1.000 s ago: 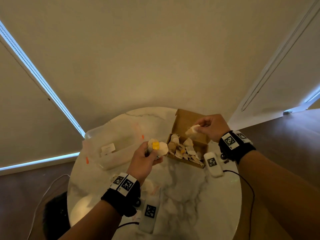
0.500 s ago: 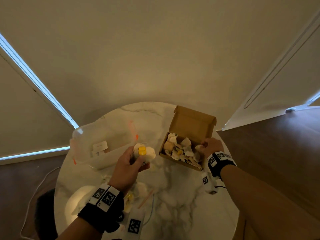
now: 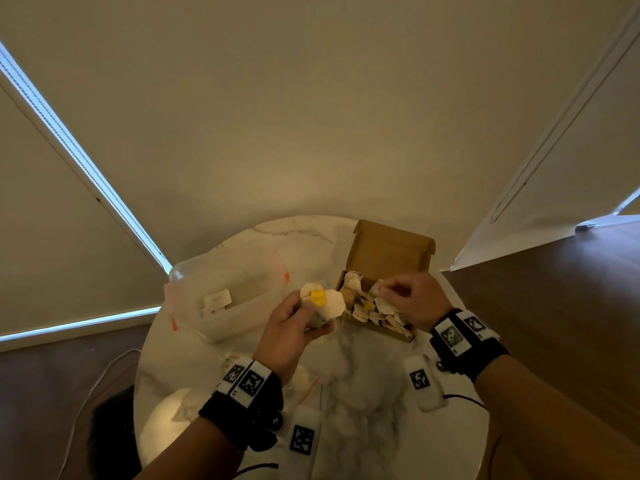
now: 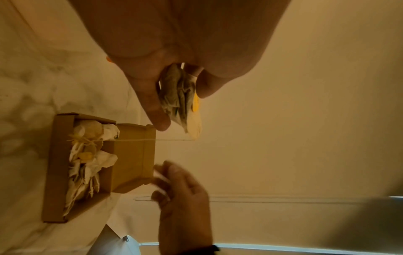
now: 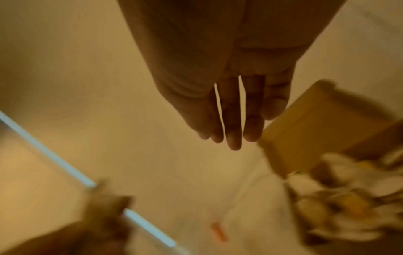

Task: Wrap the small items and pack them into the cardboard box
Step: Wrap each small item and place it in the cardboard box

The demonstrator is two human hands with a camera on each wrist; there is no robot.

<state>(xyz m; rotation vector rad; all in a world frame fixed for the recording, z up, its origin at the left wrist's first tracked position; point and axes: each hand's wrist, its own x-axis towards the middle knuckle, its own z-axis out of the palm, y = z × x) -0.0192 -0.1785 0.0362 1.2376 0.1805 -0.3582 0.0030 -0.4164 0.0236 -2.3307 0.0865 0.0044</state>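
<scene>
My left hand point(image 3: 294, 327) grips a paper-wrapped bundle point(image 3: 322, 299) with a yellow piece showing, held above the table just left of the cardboard box point(image 3: 388, 258). In the left wrist view thumb and fingers pinch the bundle point(image 4: 181, 100). The box point(image 4: 54, 155) stands with its lid up and holds several wrapped items point(image 3: 367, 306). My right hand point(image 3: 412, 299) hovers over the box's right side. Its fingers point(image 5: 233, 134) are straight and hold nothing. The same hand point(image 4: 183, 198) appears blurred beside the lid.
A clear plastic container point(image 3: 221, 299) with orange clips sits left of the box on the round marble table point(image 3: 363, 393). White tagged devices point(image 3: 422, 379) point(image 3: 303, 438) with cables lie near my wrists. A thin stick point(image 3: 308, 393) and loose paper point(image 3: 187, 407) lie at the front left.
My right hand carried a wrapped piece down into the box, let it go, and now sits above the box empty. The left hand keeps its bundle.
</scene>
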